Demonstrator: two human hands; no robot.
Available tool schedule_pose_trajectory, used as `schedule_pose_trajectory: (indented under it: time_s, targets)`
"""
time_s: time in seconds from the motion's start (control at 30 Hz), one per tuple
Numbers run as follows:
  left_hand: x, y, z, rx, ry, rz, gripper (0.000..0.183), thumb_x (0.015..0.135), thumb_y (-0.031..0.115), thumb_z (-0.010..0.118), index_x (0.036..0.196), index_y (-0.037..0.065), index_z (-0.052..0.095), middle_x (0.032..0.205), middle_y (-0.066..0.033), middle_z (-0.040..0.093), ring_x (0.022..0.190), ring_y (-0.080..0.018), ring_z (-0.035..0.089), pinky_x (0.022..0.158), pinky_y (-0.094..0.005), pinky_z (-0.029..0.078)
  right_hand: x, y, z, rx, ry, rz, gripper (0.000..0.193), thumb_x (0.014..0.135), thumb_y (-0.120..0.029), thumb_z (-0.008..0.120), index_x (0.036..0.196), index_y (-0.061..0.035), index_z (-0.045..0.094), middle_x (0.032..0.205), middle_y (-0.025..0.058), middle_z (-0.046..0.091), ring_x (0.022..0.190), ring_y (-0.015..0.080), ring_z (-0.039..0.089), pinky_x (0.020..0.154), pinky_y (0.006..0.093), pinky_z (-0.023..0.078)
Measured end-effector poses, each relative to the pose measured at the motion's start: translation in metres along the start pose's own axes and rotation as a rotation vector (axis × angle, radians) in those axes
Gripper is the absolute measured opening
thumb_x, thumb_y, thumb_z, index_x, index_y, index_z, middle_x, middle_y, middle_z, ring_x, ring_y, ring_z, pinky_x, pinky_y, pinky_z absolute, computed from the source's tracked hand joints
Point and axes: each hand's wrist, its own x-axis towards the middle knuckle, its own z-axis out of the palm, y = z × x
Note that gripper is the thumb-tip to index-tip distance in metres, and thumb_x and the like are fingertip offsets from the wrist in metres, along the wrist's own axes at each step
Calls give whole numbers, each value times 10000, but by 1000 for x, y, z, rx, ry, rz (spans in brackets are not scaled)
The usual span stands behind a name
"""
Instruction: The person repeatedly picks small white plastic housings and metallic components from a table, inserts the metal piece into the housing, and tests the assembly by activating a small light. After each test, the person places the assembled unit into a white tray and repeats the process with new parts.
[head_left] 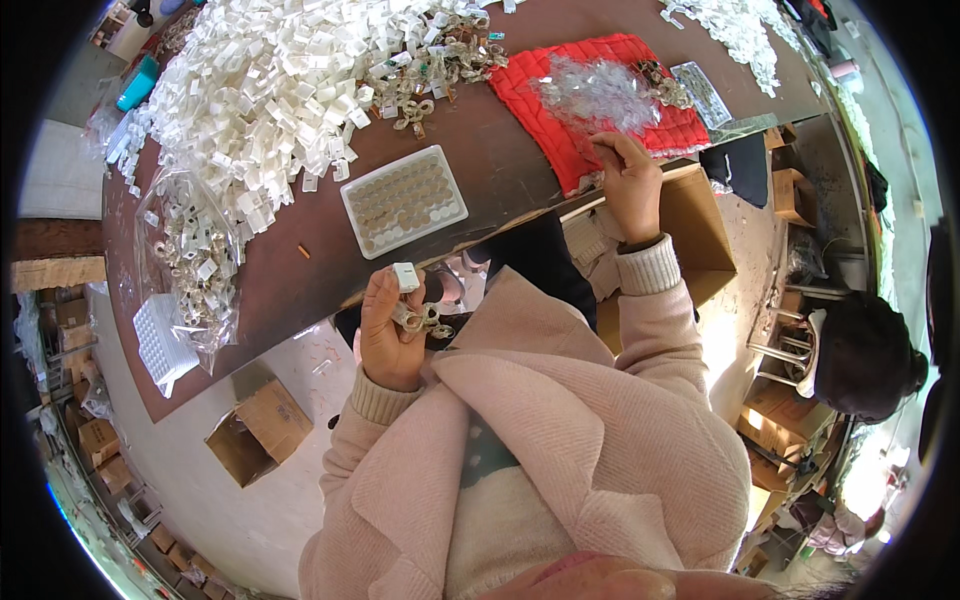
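Observation:
My left hand (392, 335) is closed at the table's front edge. A small white plastic case (405, 277) stands up between its fingertips, and a looped bundle of clear brownish wire (428, 320) hangs by its palm. Farther right, my right hand (630, 188) reaches over the near edge of a red quilted cloth (530, 105). Its fingers are bent in toward the thumb; whatever they hold is too small to make out. On the cloth lies a heap of clear thin plastic pieces (600, 92). Close to my left hand, a white tray (461, 208) holds rows of round flat discs.
A large pile of white plastic cases (270, 100) covers the far left of the brown table (300, 310). Looped wire bundles (415, 115) lie beside it. A clear bag (190, 260) and white stacked trays (165, 345) sit at the left edge. Cardboard boxes (262, 430) stand below.

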Motion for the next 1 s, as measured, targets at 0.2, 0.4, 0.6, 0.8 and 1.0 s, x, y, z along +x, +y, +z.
schedule_pose_trajectory:
  time_s: [0.2,0.4,0.6,0.8,1.0]
  targets:
    - [-3,4,6,-58,-60,9,118,998,127,603,1072,40,633,960,-96,694,559,-42,439,423,-154,288,3,-25,-4,262,-101,174,107,918,33,635,1009,2,683,917,84,708,835,153,679,738,267,521]
    - [0,3,24,198,-117,155,137,971,93,629,1081,11,632,876,-93,680,663,-60,552,550,-190,419,-24,-105,8,396,-351,-241,210,892,102,594,1025,-26,695,932,98,669,780,189,646,715,267,503]
    - [-5,16,29,-155,-225,41,140,940,70,691,1057,4,650,923,-67,688,745,-83,594,659,-209,479,-46,-159,35,476,-537,-433,269,839,117,640,1074,-14,645,928,129,665,801,271,656,708,321,524]
    - [-10,19,30,-46,-74,77,167,910,57,734,1047,3,656,907,-53,689,712,-88,616,639,-210,500,-42,-165,38,425,-561,-574,403,717,102,634,1107,3,604,948,144,656,826,325,644,721,387,544]
    - [-5,29,22,82,-158,142,167,871,18,760,1017,-5,683,870,-65,712,706,-81,613,631,-181,467,-37,-172,35,371,-622,-673,467,667,75,668,1123,-6,603,920,105,652,799,295,625,696,372,543]
